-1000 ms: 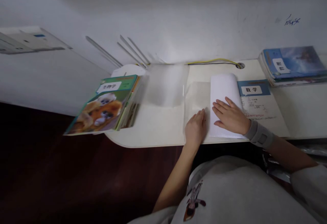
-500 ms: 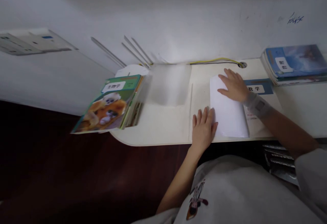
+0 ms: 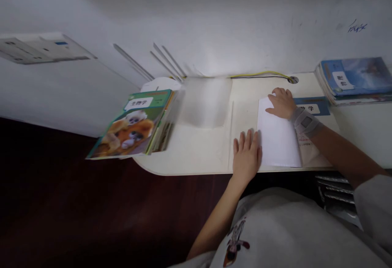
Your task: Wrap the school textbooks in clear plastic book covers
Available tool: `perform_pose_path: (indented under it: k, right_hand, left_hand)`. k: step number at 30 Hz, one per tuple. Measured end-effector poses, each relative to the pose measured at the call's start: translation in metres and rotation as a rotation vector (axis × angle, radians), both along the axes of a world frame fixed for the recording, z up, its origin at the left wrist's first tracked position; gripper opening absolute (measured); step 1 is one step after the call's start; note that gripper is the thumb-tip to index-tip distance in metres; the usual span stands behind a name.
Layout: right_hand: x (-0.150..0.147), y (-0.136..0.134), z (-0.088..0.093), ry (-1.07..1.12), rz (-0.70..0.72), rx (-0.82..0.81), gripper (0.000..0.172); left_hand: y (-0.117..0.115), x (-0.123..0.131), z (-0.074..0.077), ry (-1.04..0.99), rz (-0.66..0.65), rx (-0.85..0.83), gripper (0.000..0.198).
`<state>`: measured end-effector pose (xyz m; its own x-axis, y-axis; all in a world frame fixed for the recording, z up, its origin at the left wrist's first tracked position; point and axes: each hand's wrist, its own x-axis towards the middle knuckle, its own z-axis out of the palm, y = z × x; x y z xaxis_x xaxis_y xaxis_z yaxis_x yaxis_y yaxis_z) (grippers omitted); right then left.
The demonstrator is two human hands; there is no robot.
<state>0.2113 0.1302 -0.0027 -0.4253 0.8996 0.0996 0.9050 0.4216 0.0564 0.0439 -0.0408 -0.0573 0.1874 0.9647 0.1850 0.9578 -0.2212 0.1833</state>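
A white sheet (image 3: 277, 143) lies over the left part of a textbook (image 3: 321, 105) with a blue band on its cover. I cannot tell whether the sheet is loose or joined to the book. My right hand (image 3: 282, 103) rests on the sheet's upper end, thumb stretched out and fingers apart and slightly bent. Flat on the desk, fingers extended, my left hand (image 3: 246, 156) lies along the sheet's left edge. Farther left, a clear plastic sheet (image 3: 208, 102) reflects light on the desk.
A stack of books (image 3: 131, 131) with a monkey cover overhangs the left end of the white desk (image 3: 183, 153). Blue-covered books (image 3: 361, 76) are stacked at the right. Yellow and black cables (image 3: 260, 74) run along the wall into a desk hole (image 3: 293, 80).
The view has shifted slightly. My right hand's fingers have bent more, and the white sheet's left edge sits a little farther right. My left hand stays flat beside it.
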Motion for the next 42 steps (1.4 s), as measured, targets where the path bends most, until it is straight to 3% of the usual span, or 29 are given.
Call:
perform_pose_path:
  k: [31, 37, 42]
  right_hand:
    - [-0.006, 0.000, -0.003, 0.032, 0.054, -0.072, 0.035]
    - [-0.012, -0.008, -0.001, -0.089, 0.198, -0.103, 0.035]
    - [-0.014, -0.011, 0.000, -0.194, 0.355, -0.179, 0.049]
  left_hand:
    - [-0.003, -0.004, 0.000, -0.014, -0.054, 0.007, 0.051]
    - [-0.002, -0.004, 0.002, 0.038, -0.097, -0.024, 0.046]
    - [-0.003, -0.003, 0.003, 0.033, -0.090, -0.030, 0.044]
